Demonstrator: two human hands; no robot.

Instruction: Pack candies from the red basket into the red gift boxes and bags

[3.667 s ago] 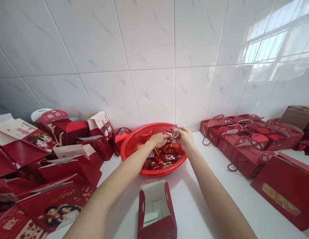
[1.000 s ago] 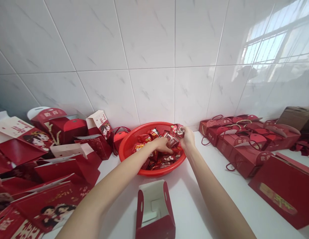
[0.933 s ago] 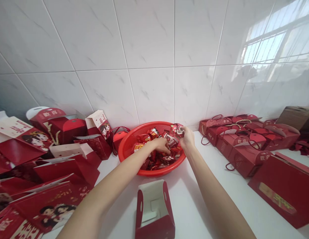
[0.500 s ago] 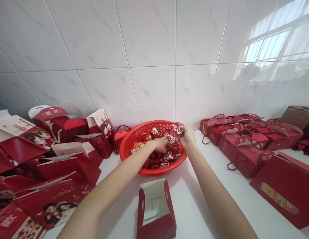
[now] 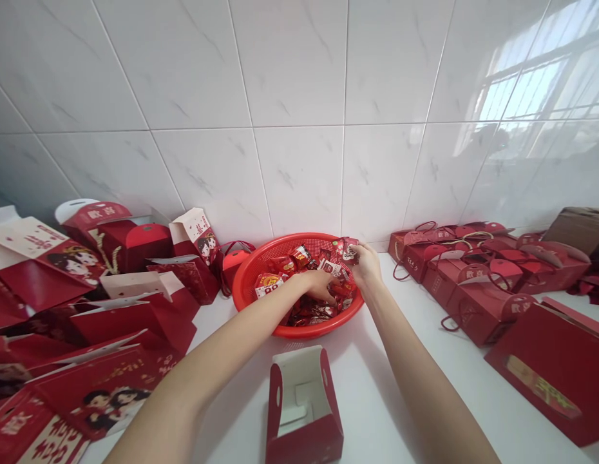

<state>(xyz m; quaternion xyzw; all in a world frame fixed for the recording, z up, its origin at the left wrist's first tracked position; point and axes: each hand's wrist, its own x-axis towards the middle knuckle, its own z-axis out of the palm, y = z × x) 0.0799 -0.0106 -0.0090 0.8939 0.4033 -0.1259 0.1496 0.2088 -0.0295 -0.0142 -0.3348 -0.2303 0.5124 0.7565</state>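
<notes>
My left hand [image 5: 323, 286] reaches down into a red plastic basket [image 5: 299, 332], among red wrapped packets [image 5: 313, 312]; its fingers are partly hidden by them, so I cannot tell what they touch or grip. Over the basket's right rim, my right hand [image 5: 367, 263] is closed on a red and white wrapped packet [image 5: 346, 250]. In front of the basket stands an open dark red box [image 5: 304, 444] with a pale inside and nothing in it.
Red and cream gift boxes [image 5: 130, 374] crowd the left side. Closed red boxes with cord handles [image 5: 473, 296] line the right, near a larger red box [image 5: 555, 367] and a brown carton [image 5: 577, 229]. A tiled wall [image 5: 299, 180] rises behind the basket.
My left hand has shifted slightly to the right among the packets. My right hand still holds its packet in nearly the same place. The view has moved a little.
</notes>
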